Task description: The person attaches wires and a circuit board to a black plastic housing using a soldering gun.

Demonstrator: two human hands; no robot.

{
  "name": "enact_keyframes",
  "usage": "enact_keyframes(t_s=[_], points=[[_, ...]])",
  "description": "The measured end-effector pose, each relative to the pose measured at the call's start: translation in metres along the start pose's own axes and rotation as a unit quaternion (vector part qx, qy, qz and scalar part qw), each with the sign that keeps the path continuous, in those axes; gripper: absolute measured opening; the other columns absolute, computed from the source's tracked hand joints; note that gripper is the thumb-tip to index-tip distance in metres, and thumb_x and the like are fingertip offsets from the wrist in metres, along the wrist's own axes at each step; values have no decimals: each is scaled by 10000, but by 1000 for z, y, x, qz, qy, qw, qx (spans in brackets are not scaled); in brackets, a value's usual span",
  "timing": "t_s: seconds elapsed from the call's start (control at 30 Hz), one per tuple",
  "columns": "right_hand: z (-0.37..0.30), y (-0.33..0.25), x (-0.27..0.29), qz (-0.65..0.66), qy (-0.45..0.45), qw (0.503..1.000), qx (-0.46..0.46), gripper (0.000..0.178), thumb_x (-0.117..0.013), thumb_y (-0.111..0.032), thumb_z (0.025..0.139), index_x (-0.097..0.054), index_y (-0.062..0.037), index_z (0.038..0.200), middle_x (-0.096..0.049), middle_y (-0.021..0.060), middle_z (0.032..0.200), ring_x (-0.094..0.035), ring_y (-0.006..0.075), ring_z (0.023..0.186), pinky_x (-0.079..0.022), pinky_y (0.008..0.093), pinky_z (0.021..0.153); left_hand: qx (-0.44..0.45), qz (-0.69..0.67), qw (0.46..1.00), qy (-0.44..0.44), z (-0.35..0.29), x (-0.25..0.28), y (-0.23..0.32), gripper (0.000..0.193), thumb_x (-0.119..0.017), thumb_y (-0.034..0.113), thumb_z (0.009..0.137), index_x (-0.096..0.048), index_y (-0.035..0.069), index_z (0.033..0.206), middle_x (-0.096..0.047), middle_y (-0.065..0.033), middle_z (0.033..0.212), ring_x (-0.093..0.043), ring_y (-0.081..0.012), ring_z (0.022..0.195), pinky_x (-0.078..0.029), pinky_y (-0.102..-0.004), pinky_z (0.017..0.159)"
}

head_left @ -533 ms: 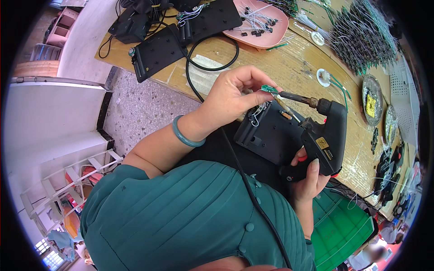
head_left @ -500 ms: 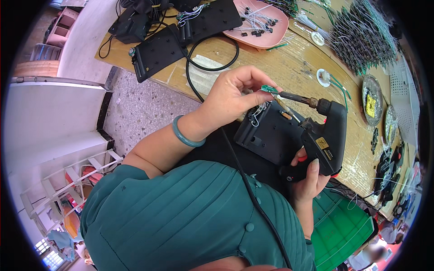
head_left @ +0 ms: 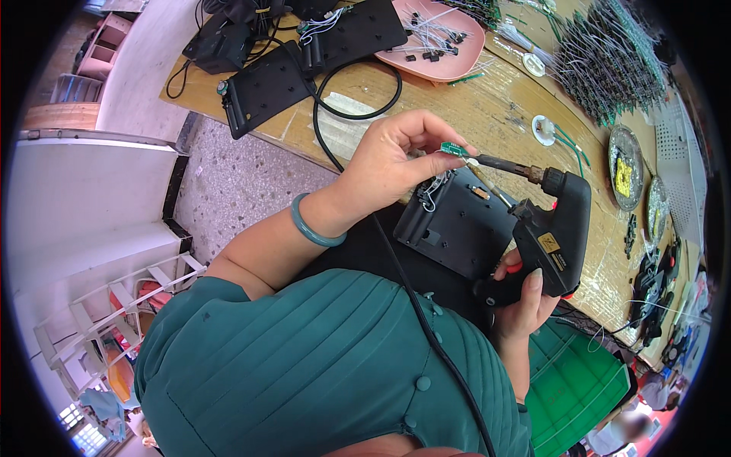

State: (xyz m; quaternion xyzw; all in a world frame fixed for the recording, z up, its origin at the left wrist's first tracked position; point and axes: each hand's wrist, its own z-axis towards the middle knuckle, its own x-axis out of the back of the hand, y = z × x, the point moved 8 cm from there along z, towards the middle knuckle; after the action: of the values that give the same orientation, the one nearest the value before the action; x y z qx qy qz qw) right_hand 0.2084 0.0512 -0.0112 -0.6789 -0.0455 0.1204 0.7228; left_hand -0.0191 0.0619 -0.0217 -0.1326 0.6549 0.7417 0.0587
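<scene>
Beside a speckled floor (head_left: 236, 167), a scuffed wooden worktop (head_left: 491, 114) carries a pink tray (head_left: 476, 53) of loose wires with black ends.

Left hand (head_left: 392, 164): thumb and fingers pinch a small green circuit board (head_left: 454, 149), raised clear of the worktop. Right hand (head_left: 525, 301): wrapped around the grip of a black soldering gun (head_left: 560, 236), fingers near its red trigger. The metal tip (head_left: 499, 163) points at the board and ends just beside the left fingertips; whether it touches the board cannot be told.

Caution 1 — burn. If the tip is hot, a small slip of the gun could bring it against the left thumb or fingers. The short, narrow pinch leaves little margin.

Caution 2 — loss of position. The board is small and gripped at one end; a push from the tip could twist it or knock it loose.

Caution 3 — drips. A black panel (head_left: 461, 228) with white wires (head_left: 430, 199) lies under the work. Molten metal falling from the joint could mark the panel or damage the wires.

Caution 4 — snagging. A black cable (head_left: 422, 320) crosses the person's front; a tug on it by arm or body could disturb whatever it feeds.
</scene>
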Motion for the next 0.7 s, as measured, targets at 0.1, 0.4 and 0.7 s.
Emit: enact_keyframes(t_s=[0.1,0.4,0.7], points=[[-1,8,5,57,-24,997,-43,419,-569,-207,862,-452,62,1161,-597,174,906,-576,209,718,-484,312,639,1,-4,1000,1,0,-1,-1,197,-611,-80,815,-563,13,983,-656,-121,1018,-619,-146,956,-493,-280,867],[-1,8,2,51,-38,997,-42,425,-559,-170,867,-429,59,1201,-596,173,910,-574,203,722,-486,314,647,8,-3,1000,0,0,0,-2,223,-599,-101,802,-561,9,991,-654,-122,1028,-613,-141,960,-488,-278,873],[-2,9,1,56,-41,997,-43,437,-553,-158,869,-409,51,1226,-591,178,925,-575,202,743,-489,307,644,5,-17,1000,-3,0,-1,-1,224,-594,-106,801,-558,11,989,-653,-126,1034,-614,-146,972,-489,-283,878]])
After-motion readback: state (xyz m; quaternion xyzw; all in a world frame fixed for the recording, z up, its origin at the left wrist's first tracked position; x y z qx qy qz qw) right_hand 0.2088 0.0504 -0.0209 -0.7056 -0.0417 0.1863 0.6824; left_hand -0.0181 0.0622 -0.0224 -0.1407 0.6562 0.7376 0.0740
